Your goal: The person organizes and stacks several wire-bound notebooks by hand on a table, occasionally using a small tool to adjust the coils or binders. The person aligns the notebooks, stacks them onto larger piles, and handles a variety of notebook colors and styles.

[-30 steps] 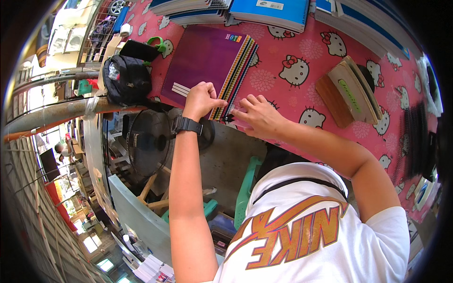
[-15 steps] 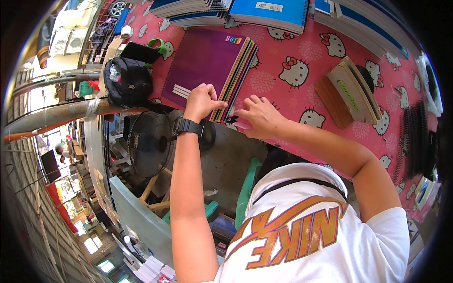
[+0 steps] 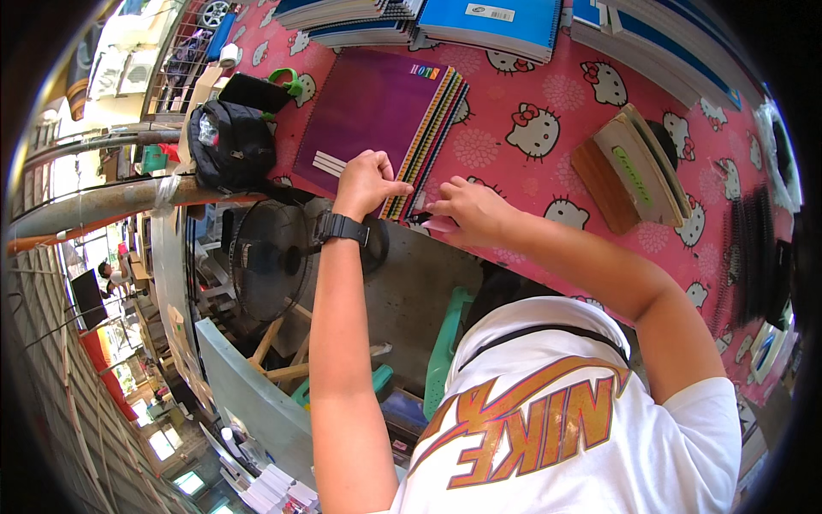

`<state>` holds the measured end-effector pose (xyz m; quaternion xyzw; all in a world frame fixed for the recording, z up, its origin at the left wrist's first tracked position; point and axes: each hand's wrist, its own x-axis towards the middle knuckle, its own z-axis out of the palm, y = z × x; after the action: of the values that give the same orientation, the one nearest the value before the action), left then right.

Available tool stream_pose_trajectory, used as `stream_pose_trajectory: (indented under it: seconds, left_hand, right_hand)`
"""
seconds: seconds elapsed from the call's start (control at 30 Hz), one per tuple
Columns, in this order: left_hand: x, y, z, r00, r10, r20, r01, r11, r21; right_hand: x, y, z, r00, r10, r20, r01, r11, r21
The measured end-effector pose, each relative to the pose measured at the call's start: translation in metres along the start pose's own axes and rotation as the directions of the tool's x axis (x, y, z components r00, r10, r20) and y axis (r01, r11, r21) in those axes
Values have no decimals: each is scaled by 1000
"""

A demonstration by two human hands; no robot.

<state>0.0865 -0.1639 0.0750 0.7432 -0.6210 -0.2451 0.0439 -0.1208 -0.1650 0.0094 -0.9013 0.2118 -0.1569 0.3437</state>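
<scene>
A stack of spiral notebooks with a purple cover [image 3: 377, 111] lies tilted on the table, its coil bindings [image 3: 435, 128] facing right. My left hand [image 3: 366, 182], with a black watch on the wrist, is closed at the stack's near right corner. Its thumb points right across the coils. Just right of that corner, my right hand [image 3: 471, 212] has curled fingers round a small tool [image 3: 440, 224] with a pale pinkish handle. The tool's dark tip is by the near ends of the coils. Its exact kind is hard to make out.
A pink patterned cloth [image 3: 479, 146] covers the table. Blue notebooks [image 3: 488, 26] are piled at the back. Right of me stand a wooden block [image 3: 604, 188] and black coils [image 3: 753, 257]. A black bag [image 3: 231, 146] sits left, above a fan [image 3: 270, 248].
My right hand has shifted very slightly left and down, with the small tool still in it. My left hand and the notebooks stay nearly in place.
</scene>
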Motion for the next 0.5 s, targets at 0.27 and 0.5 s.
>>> stream_pose_trajectory:
  seconds: [0.27,0.5]
  left_hand:
    - [-1,-4,0,1000,-21,2,21,1000,-12]
    - [0,-1,2,1000,13,-8,-13,1000,-14]
  right_hand:
    - [10,-12,-14,972,187,141,-178,981,-75]
    - [-10,-5,3,999,29,-33,-34,988,-152]
